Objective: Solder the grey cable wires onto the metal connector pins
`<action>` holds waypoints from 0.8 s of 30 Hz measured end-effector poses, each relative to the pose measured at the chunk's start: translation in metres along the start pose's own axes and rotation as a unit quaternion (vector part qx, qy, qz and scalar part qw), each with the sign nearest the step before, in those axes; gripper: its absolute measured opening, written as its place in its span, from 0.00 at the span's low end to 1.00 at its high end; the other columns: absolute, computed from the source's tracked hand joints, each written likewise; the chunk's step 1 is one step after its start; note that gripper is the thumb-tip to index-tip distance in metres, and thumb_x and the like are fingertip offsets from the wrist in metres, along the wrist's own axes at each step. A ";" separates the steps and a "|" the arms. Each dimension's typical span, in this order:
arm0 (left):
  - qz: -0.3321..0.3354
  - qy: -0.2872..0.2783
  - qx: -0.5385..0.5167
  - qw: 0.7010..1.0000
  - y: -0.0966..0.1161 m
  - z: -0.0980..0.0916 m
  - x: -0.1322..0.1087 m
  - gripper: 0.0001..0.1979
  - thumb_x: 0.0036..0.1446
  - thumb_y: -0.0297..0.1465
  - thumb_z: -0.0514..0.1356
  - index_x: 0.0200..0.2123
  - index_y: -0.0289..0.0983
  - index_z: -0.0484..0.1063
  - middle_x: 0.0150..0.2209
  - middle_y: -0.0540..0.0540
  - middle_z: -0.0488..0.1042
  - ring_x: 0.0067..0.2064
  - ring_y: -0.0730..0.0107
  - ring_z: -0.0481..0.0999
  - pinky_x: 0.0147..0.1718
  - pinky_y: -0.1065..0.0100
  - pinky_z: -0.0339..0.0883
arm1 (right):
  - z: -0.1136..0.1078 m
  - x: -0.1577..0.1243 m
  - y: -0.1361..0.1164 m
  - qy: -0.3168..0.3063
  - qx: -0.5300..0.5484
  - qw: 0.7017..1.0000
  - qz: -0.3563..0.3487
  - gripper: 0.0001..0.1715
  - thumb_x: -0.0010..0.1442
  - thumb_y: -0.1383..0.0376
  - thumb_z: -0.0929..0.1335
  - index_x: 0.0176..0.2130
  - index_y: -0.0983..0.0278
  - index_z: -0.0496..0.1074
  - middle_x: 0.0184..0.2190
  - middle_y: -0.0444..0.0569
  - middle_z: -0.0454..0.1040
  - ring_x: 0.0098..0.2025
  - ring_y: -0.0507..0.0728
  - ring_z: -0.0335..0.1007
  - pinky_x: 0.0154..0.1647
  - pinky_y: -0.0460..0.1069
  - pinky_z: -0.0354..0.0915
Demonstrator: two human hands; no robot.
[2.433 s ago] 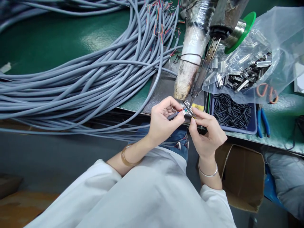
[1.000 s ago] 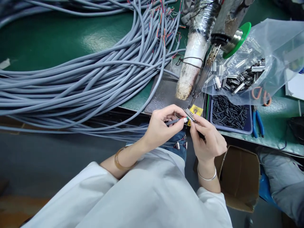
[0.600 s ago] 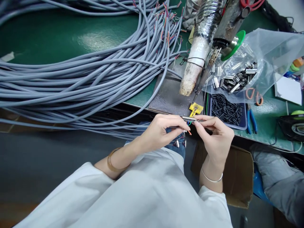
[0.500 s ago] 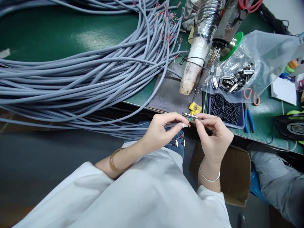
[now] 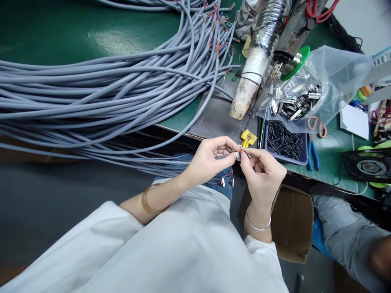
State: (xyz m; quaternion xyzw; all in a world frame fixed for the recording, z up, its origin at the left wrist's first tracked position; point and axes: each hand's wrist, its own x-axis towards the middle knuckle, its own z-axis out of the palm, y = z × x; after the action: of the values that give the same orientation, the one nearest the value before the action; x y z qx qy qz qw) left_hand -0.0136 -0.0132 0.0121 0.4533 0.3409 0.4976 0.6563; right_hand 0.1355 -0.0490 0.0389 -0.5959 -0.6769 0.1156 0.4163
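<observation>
Pinching one mostly hidden connector (image 5: 240, 150) mid-frame: left hand (image 5: 210, 159), right hand (image 5: 262, 176). Frame right: one bin (image 5: 304, 156) holding black tubes (image 5: 284, 139), one bag (image 5: 342, 75) holding metal pieces (image 5: 295, 108).

You've got both hands together at the bench's near edge: left hand (image 5: 210, 158) and right hand (image 5: 263, 173) pinching a small wired piece (image 5: 239, 151), orange showing, the rest lost behind your fingertips. Just beyond, there's the yellow piece (image 5: 249, 137), with the soldering iron (image 5: 265, 89) slanting down toward it. On your left, grey cables (image 5: 122, 93) sweep across green bench (image 5: 61, 32); on your right, black sleeves (image 5: 284, 139) fill the purple tray (image 5: 305, 151), blue-handled pliers (image 5: 314, 156) just beside it.
</observation>
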 end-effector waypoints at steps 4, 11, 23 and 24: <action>-0.018 -0.007 -0.021 1.000 -0.001 -0.001 0.001 0.09 0.46 0.21 0.66 0.33 0.35 0.75 0.29 0.51 0.77 0.27 0.78 0.74 0.27 0.77 0.70 | 0.004 0.000 0.006 0.001 0.023 0.999 0.034 0.07 0.64 0.63 0.70 0.37 0.62 0.79 0.21 0.39 0.66 0.20 0.46 0.55 0.21 0.44 0.55; -0.001 -0.049 -0.040 0.998 -0.004 -0.010 0.003 0.08 0.48 0.20 0.66 0.34 0.35 0.74 0.30 0.50 0.76 0.28 0.78 0.75 0.28 0.77 0.72 | 0.001 0.000 0.012 -0.013 0.089 0.994 0.061 0.05 0.62 0.65 0.70 0.35 0.62 0.78 0.21 0.38 0.67 0.19 0.44 0.52 0.19 0.43 0.49; 0.049 -0.108 0.004 0.993 -0.011 -0.021 0.002 0.05 0.54 0.27 0.69 0.32 0.35 0.77 0.31 0.46 0.79 0.32 0.73 0.78 0.35 0.74 0.76 | -0.009 -0.005 0.010 -0.039 0.076 0.996 0.004 0.04 0.61 0.68 0.72 0.36 0.60 0.79 0.22 0.38 0.70 0.20 0.44 0.54 0.20 0.44 0.51; 0.052 -0.108 0.006 0.993 -0.011 -0.021 0.002 0.05 0.54 0.27 0.70 0.33 0.34 0.77 0.32 0.45 0.79 0.33 0.73 0.79 0.36 0.74 0.76 | -0.009 -0.005 0.009 -0.041 0.075 0.996 0.006 0.04 0.61 0.68 0.72 0.36 0.60 0.79 0.22 0.38 0.70 0.20 0.44 0.53 0.20 0.44 0.51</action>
State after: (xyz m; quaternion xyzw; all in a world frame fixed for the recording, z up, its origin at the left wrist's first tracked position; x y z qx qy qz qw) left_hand -0.0283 -0.0071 -0.0062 0.5252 0.2473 0.4774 0.6596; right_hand 0.1480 -0.0545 0.0364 -0.5615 -0.6796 0.1928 0.4309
